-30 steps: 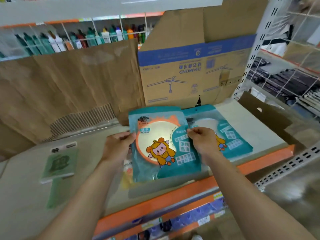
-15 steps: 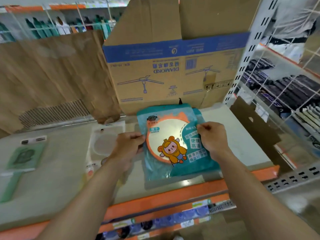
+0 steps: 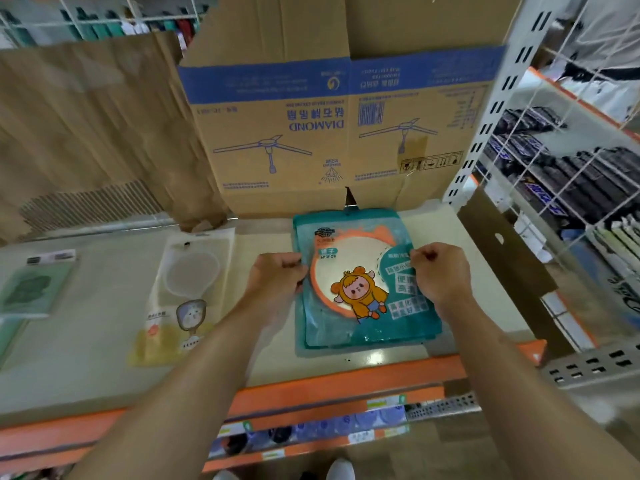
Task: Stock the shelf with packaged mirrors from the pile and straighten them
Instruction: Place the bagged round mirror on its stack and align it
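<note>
Teal packaged mirror lying flat on the shelf, just before the cardboard box, apparently atop a second teal pack. Left hand pinches its left edge, right hand its right edge, fingers curled. Pale mirror pack and green pack lie leftward.
</note>
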